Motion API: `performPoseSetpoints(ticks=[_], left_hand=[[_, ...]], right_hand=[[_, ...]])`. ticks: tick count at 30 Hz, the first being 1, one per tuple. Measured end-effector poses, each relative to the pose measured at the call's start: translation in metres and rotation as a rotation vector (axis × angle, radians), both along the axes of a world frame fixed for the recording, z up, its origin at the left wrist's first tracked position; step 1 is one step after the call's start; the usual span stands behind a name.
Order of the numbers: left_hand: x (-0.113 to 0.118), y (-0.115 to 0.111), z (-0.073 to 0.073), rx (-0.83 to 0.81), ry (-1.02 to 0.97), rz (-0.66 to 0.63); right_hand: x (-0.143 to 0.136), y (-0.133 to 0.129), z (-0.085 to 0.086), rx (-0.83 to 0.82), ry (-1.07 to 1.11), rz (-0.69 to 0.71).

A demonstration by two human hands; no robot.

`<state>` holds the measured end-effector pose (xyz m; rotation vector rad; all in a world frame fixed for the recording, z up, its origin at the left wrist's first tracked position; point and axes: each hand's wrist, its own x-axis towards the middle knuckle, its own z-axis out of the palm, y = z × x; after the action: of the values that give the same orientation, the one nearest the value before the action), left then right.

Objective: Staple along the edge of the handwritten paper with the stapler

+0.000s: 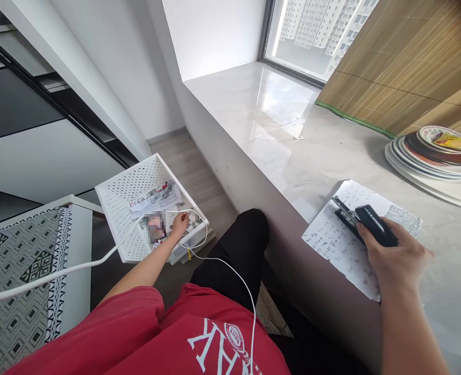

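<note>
gripping a long black plastic stapler (375, 225) with a silver metal rail, the right hand (404, 250) has its thumb along one side. from where i stand, the stapler is over white handwritten paper (334, 247) lying on a glossy pale grey window ledge (285, 156), and its parts look spread apart. the left hand (179, 225) is down inside a white perforated plastic basket (115, 211), fingers bent in near some printed papers (160, 200); i can't tell whether they pinch anything.

to do this well, i'd say, hold the stapler firmly by its body, thumb clear of the gap, and let the ledge take its weight. the left hand would do best to feel about gently, without crumpling the loose papers or snagging the white plastic cable (85, 268) that loops across the basket.

counting up: two hands, one stapler, one basket. at least one sheet lies under the stapler; more may be layered there. the basket's papers overlap too much to number. on the ledge's right sits one stack of round white and brown plates (400, 161), at least four, with one small yellow packet (452, 141) on top.
</note>
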<state>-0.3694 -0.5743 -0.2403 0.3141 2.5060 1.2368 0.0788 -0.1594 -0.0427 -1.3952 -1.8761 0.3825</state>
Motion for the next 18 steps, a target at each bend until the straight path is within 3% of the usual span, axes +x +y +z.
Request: performPoseSetpoints(ticks=[4, 8, 12, 18], left_hand=[[0.003, 0.008, 0.022, 0.169, -0.145, 0.131], [-0.001, 0.014, 0.039, 0.351, -0.317, 0.156], [-0.018, 0.019, 0.029, 0.563, -0.563, 0.294], [-0.025, 0.022, 0.015, 0.64, -0.587, 0.344]], right_hand=[[-0.001, -0.001, 0.004, 0.081, 0.109, -0.024], [0.002, -0.004, 0.019, 0.184, 0.409, -0.159], [0.024, 0.0, 0.033, 0.238, 0.635, -0.223], [0.069, 0.007, 0.032, 0.252, 0.707, -0.354]])
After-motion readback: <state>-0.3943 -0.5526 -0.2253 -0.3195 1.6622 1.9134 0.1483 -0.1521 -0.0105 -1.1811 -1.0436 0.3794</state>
